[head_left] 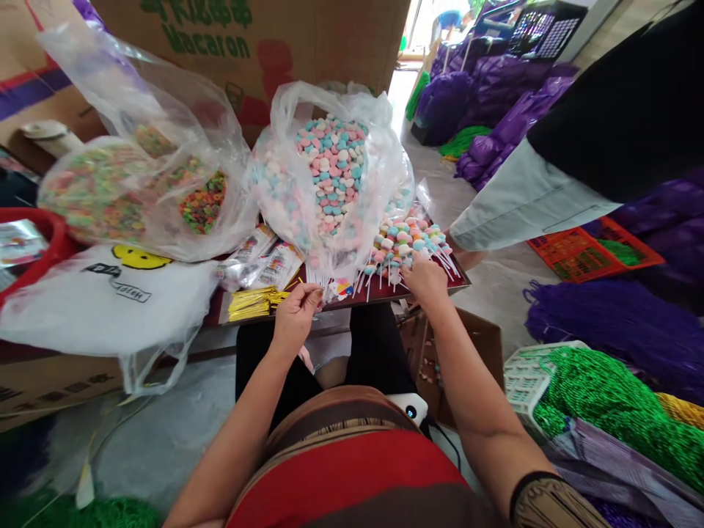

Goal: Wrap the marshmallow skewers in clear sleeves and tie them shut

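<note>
Green lettering (pixel 205 42) — "Macaron" — on cardboard box (pixel 341 44).

left fingers (pixel 314 296) pinched, right arm (pixel 474 370) stretched forward

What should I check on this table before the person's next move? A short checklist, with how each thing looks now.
1. Right hand at the pile of candy sticks: ok, it is at the pile's near side.
2. Right hand gripping a stick: cannot tell, the fingertips are hard to make out.
3. Left hand free: cannot tell, its fingers are drawn together and may hold something small.
4. Gold strips close by: ok, they lie beside the left hand.
5. Bag of pastel candies open: ok, candies show through its mouth.
6. White smiley bag wholly on the table: not ok, its handles hang over the edge.
</note>
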Demonstrator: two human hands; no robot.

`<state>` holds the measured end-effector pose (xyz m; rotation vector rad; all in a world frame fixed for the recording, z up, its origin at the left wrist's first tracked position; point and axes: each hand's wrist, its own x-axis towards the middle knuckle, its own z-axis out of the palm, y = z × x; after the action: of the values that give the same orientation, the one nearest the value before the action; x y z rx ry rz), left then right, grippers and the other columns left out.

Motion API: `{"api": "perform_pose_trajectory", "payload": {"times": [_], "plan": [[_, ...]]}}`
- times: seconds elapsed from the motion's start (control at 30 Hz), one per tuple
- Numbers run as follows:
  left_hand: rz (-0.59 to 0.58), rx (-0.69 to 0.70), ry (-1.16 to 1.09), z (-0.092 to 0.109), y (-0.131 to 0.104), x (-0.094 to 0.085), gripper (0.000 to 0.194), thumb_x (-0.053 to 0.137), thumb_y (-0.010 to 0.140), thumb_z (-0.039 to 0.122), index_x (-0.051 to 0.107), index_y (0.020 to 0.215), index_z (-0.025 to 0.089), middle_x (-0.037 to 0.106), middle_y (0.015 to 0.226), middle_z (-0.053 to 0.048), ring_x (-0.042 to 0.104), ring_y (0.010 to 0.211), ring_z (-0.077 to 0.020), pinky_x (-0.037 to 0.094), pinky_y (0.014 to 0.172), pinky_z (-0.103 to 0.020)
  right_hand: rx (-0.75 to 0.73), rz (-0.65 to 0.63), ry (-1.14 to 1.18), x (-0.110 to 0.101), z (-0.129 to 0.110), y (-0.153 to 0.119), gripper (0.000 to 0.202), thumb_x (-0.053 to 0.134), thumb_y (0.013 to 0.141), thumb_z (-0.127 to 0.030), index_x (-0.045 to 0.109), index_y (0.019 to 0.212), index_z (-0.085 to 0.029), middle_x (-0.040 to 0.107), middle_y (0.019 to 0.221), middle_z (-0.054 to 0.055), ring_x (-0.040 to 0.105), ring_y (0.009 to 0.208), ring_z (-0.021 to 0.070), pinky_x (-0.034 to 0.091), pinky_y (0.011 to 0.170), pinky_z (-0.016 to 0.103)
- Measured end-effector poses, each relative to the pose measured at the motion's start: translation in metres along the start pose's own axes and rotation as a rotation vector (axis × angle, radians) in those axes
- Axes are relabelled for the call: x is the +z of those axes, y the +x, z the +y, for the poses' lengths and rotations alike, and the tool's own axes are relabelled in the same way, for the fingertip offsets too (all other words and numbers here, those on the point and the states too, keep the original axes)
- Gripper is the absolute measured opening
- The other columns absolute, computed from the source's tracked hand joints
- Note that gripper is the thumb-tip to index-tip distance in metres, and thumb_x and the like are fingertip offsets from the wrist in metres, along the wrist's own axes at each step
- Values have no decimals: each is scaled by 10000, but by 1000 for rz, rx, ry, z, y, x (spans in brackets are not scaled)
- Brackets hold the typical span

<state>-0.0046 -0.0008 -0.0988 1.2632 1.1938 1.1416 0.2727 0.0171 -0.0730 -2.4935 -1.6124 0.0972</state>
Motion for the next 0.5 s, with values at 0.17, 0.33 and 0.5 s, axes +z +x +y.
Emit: {"api": "perform_pose_trajectory", "payload": {"times": [0.17,0.33,0.5], "plan": [[75,-70,-241,3,4,-1,365,811,687,528,717,807,196,664,691,12,528,579,-89,421,549,-225,84,257,140,4,15,-2,445,391,997,-323,783,1048,-121,763,810,200,721,774,300,502,711,374],[57,-99,-413,8,7,-3,452,894,551,568,720,762,208,649,692,13,500,554,-78,403,520,-233,-71,439,632,-4,31,-31,431,501,973,-501,792,1011,-186,706,660,56,638,619,193,517,657,319],[-2,-11,-459,6,8,-11,383,908,593,534,740,715,212,651,794,3,506,593,-62,402,529,-228,-279,218,1004,-14,29,-75,278,730,851,-452,816,1009,-241,730,696,7,646,599,163,552,611,307]]}}
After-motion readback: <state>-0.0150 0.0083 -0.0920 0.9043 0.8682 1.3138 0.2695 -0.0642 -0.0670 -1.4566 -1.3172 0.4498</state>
